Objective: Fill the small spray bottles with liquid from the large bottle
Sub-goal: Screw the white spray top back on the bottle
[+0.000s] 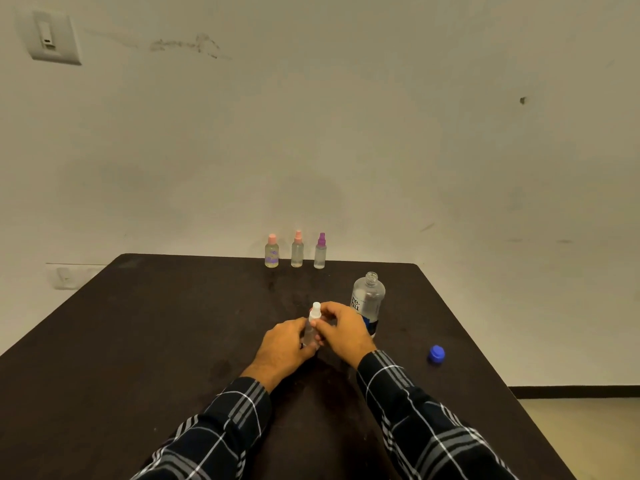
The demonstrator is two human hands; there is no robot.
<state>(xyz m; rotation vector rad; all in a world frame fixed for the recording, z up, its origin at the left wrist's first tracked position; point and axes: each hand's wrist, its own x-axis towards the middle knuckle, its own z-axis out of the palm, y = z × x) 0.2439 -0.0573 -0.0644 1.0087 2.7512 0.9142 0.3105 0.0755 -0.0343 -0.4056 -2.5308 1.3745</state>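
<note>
In the head view, you are reaching both forearms forward over the dark tabletop (138,341), sleeves of a checked shirt covering them to the wrists, and the two hands are meeting near the middle of the surface. Your left hand (282,348) is wrapping around the clear body of a small spray bottle (310,332), fingers curled, holding it upright just above or on the tabletop; you cannot tell which from here. Your right hand (341,332) is arching over from the other side, thumb and fingers pinching the bottle's white spray top (316,310), wrist bent slightly inward.

Just beside your right hand, toward the right edge, the large bottle (367,301) is standing upright with its neck uncapped, clear liquid showing inside and a label on its side. Its blue cap (436,353) is lying apart from it, closer to the right edge of the tabletop.

Along the far edge, three more small bottles are standing in a row, near one another but not touching: one with a pink cap and yellowish contents (272,251), one with a pink spray top (297,250), and one with a purple spray top (320,251). Behind them the wall (346,116) is rising, pale and smudged.
</note>
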